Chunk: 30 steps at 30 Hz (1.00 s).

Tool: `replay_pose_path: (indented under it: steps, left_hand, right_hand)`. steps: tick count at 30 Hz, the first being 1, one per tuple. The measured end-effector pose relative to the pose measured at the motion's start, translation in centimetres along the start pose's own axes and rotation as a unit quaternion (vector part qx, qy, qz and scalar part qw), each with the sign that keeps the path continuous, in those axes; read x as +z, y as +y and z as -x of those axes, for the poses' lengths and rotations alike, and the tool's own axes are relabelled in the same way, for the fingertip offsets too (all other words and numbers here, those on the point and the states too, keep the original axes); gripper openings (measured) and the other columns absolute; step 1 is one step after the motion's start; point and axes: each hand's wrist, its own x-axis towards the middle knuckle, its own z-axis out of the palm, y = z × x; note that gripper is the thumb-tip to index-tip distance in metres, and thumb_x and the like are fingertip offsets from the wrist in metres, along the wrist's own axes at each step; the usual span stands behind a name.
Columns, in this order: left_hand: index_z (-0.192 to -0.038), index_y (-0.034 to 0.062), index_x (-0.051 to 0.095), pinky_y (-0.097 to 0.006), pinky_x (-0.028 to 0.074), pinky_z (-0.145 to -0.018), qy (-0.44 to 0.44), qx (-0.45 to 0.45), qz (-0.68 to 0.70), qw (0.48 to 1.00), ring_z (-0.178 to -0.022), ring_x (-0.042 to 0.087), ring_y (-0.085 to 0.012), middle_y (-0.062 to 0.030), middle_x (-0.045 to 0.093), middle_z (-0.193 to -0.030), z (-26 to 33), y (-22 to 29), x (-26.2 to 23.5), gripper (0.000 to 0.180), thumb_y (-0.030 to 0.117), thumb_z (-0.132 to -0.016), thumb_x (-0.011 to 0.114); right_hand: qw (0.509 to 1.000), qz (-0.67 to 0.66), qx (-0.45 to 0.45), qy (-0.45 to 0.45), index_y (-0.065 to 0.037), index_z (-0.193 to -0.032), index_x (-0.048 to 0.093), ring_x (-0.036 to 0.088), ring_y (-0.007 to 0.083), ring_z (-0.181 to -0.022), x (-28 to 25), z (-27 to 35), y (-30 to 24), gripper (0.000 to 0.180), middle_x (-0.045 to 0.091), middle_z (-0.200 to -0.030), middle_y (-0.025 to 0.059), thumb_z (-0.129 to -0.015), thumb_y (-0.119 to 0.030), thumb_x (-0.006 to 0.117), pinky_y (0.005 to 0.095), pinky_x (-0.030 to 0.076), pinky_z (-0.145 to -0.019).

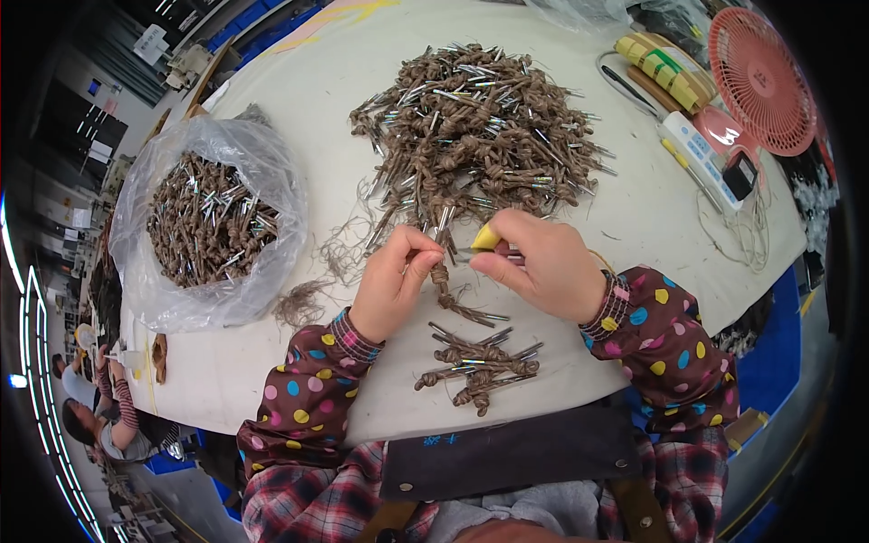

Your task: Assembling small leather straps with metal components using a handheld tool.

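Note:
My left hand (395, 279) is closed, pinching a knotted brown cord (441, 276) with shiny metal tips. Its knotted end hangs down below the fingers. Close beside it, my right hand (545, 264) is closed around a small yellow-handled tool (486, 238), apparently thread snips; a thin dark blade points toward the cord. Most of the tool is hidden by the fingers. Nearer to me lies a small group of knotted cords (480, 366). Beyond both hands rises a large pile of similar metal-tipped cords (489, 127).
At left, a clear plastic bag (281, 172) holds many more cords. Loose thread scraps (348, 249) lie between bag and pile. A pink fan (760, 81), a white power strip (701, 158) and a yellow-wrapped bundle (665, 72) occupy the far right. Other people sit beyond the table at left.

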Motion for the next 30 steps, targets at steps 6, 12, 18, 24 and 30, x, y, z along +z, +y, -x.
replay_pose_path:
  steps: [6,12,18,24,30]
  left_hand:
    - [-0.092,0.0012,0.053,-0.030,0.047,-0.069,0.001,0.025,-0.087,0.996,-0.075,0.060,-0.0242,-0.0104,0.059,-0.084,-0.2,1.3,0.1,0.009,0.009,-0.089,0.057]
    - [-0.092,0.0021,0.053,-0.030,0.047,-0.069,-0.035,0.031,-0.069,0.997,-0.076,0.060,-0.0251,-0.0109,0.059,-0.085,-0.2,1.2,0.1,0.009,0.008,-0.088,0.057]
    - [-0.091,0.0024,0.053,-0.031,0.046,-0.067,-0.048,0.037,-0.068,0.996,-0.075,0.059,-0.0265,-0.0114,0.058,-0.084,-0.2,1.3,0.2,0.008,0.007,-0.087,0.058]
    - [-0.090,0.0024,0.052,-0.031,0.046,-0.066,-0.031,0.052,-0.070,0.996,-0.073,0.058,-0.0268,-0.0114,0.057,-0.083,0.0,1.3,0.7,0.007,0.006,-0.087,0.057]
    - [-0.092,0.0030,0.050,-0.031,0.046,-0.068,-0.042,0.040,-0.047,0.997,-0.074,0.058,-0.0250,-0.0106,0.057,-0.083,0.0,1.4,0.5,0.007,0.006,-0.089,0.055]
  right_hand:
    - [0.999,0.051,0.003,-0.020,-0.009,-0.075,0.054,0.057,0.0248,-0.060,0.7,-0.1,0.0,0.029,0.056,-0.070,0.0047,-0.084,-0.036,0.061,0.0349,0.042,-0.051]
    - [0.997,0.067,-0.033,-0.031,-0.009,-0.074,0.055,0.058,0.0245,-0.059,1.0,0.0,0.2,0.027,0.057,-0.069,0.0046,-0.083,-0.034,0.062,0.0351,0.043,-0.050]
    - [0.995,0.080,-0.049,-0.039,-0.010,-0.075,0.055,0.058,0.0238,-0.059,0.9,0.0,0.1,0.027,0.057,-0.069,0.0041,-0.082,-0.034,0.063,0.0343,0.043,-0.050]
    - [0.991,0.098,-0.070,-0.054,-0.010,-0.077,0.055,0.057,0.0231,-0.058,0.8,-0.1,0.2,0.027,0.057,-0.070,0.0031,-0.082,-0.035,0.063,0.0330,0.043,-0.050]
    - [0.991,-0.104,-0.054,0.065,-0.005,-0.098,0.059,0.045,0.0097,-0.055,0.3,-1.1,2.0,0.034,0.053,-0.077,0.0027,-0.075,-0.025,0.074,0.0249,0.037,-0.050]
